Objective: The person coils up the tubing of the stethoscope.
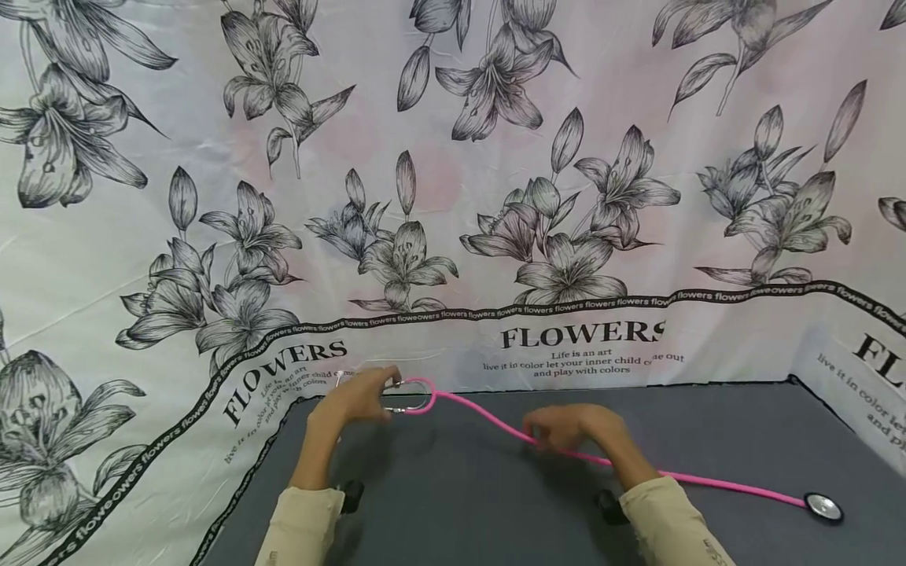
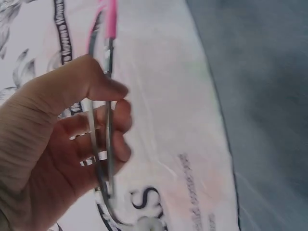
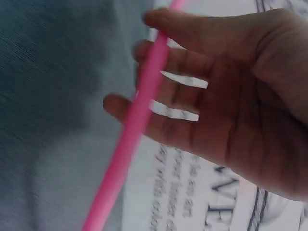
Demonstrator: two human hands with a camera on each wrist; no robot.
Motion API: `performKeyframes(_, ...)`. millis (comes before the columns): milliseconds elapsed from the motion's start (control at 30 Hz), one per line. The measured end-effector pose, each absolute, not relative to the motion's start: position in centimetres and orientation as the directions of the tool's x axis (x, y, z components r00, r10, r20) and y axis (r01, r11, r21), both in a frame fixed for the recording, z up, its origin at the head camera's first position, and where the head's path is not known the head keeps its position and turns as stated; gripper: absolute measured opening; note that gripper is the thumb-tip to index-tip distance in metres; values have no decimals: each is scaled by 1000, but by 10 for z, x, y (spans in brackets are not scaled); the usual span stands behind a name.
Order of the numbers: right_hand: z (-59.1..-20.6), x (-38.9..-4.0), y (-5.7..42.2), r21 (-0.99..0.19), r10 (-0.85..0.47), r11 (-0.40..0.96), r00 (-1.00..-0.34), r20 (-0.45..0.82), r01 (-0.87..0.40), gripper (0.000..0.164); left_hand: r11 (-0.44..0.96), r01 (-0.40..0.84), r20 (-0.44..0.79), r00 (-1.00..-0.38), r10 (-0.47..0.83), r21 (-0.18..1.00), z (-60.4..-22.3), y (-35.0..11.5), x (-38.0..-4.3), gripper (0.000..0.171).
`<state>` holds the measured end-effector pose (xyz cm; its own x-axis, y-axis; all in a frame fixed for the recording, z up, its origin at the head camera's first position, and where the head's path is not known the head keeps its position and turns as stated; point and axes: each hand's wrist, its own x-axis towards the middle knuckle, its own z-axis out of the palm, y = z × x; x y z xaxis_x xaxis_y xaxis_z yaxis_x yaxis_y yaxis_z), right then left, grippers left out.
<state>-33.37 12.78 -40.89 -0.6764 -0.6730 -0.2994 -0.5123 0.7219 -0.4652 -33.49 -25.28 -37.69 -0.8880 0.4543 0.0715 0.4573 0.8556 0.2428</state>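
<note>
A stethoscope with a pink tube (image 1: 736,486) stretches across the grey surface, its round chest piece (image 1: 824,508) lying at the right end. My left hand (image 1: 357,397) holds the metal ear tubes (image 1: 406,409) at the other end. In the left wrist view the thumb lies over these ear tubes (image 2: 109,139) and the curled fingers are behind them; one earpiece shows blurred at the bottom. Partway along the tube, my right hand (image 1: 576,424) has it between thumb and fingers. The right wrist view shows the pink tube (image 3: 134,130) crossing the fingers.
The grey tabletop (image 1: 474,503) stretches below both hands. Behind and at its sides hangs a white cloth (image 1: 425,354) printed with flowers and lettering. Dark wrist mounts (image 1: 351,497) sit by the cream sleeves (image 1: 300,523).
</note>
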Motion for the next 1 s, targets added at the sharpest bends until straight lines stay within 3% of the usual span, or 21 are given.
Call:
performKeyframes(200,-374,-354,174,-467,-645,662,-763,42,-586,25,812,545,396,-806,439,209,-359,-219,-361,56)
performKeyframes(333,-353,-365,202,-372,-493,725,-814,306,-579,35,795,573,607,-710,358,200,-362,-189,-375,60)
performKeyframes(467,-349,-371,221,-342,-351,771,-806,476,-538,39,742,632,745,-601,288,223,-375,-160,-383,60)
performKeyframes(633,-365,-375,239,-302,-316,773,-751,579,-558,42,713,670,813,-523,257,206,-391,-132,-387,59)
performKeyframes(733,-376,-375,246,-288,-312,778,-742,594,-558,33,722,668,822,-505,263,179,-395,-124,-389,60)
performKeyframes(867,-380,-371,252,-299,-284,782,-740,610,-546,19,763,625,819,-517,249,163,-396,-122,-389,62)
performKeyframes(1000,-378,-365,261,-292,-292,772,-723,626,-565,17,804,573,800,-552,236,159,-398,-122,-387,63)
